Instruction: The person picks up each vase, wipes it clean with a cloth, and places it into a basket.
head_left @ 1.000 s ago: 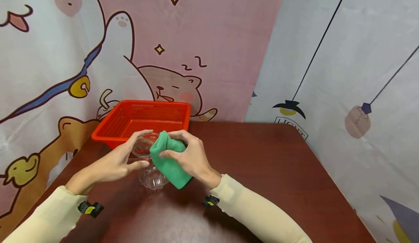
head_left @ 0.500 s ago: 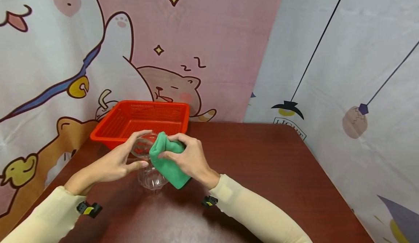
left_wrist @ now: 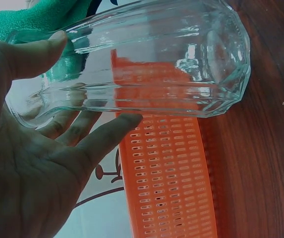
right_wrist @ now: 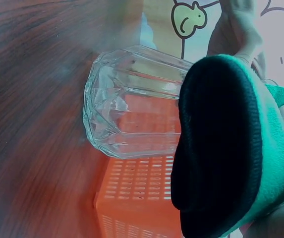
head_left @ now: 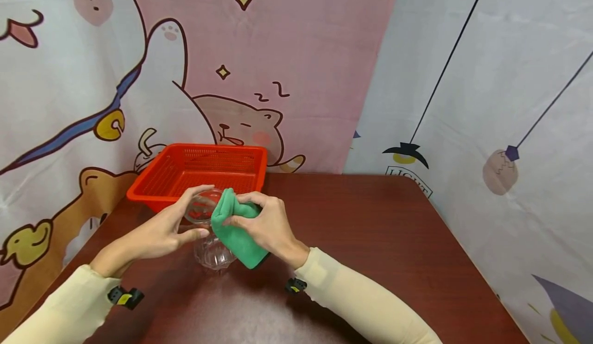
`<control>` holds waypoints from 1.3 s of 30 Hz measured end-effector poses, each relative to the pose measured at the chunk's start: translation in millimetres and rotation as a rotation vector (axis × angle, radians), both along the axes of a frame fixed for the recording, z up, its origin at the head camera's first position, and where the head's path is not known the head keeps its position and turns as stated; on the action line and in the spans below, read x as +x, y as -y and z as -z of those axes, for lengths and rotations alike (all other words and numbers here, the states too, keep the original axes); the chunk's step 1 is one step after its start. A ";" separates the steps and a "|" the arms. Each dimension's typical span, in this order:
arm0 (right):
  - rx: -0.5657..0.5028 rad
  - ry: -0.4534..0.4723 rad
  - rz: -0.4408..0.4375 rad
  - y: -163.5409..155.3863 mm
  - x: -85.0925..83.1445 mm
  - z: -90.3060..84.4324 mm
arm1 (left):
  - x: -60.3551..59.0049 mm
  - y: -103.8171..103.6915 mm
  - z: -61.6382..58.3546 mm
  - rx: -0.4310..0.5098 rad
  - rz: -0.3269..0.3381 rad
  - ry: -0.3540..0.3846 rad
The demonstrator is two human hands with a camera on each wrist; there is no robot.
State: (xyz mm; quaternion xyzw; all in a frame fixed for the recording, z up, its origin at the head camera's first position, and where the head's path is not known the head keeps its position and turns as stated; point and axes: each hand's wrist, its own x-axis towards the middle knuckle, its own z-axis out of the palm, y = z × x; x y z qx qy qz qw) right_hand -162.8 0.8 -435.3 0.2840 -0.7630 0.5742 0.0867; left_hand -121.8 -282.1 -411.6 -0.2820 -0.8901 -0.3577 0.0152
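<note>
A clear, faceted glass vase (head_left: pixel 213 254) with a flared mouth is held over the table, its mouth towards the basket in the head view. My left hand (head_left: pixel 162 233) holds it around the neck, thumb on one side and fingers on the other, as the left wrist view shows. In my right hand (head_left: pixel 273 228) a folded green cloth (head_left: pixel 241 238) is pinched between thumb and fingers, at the right side of the vase's mouth. The right wrist view shows the cloth's dark underside (right_wrist: pixel 216 139) covering the vase's neck. Whether the cloth reaches inside the mouth is hidden.
An orange-red perforated plastic basket (head_left: pixel 143 192) stands at the back left of the brown wooden table (head_left: pixel 370 230), just behind the vase. Cartoon-printed cloth walls (head_left: pixel 315 76) rise behind the table and along its sides.
The head view has shifted very slightly. Both hands, the vase and the green cloth keep almost the same pose.
</note>
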 end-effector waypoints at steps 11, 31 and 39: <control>-0.009 0.011 0.010 1.4 1.9 4.6 | -0.9 -0.2 2.3 0.027 0.021 -0.010; 0.303 -0.063 0.034 2.2 -2.8 20.0 | -0.3 -1.0 0.3 0.025 0.005 -0.002; 0.444 -0.029 0.042 -0.7 -2.1 23.9 | -0.8 -0.8 2.1 0.041 0.002 0.035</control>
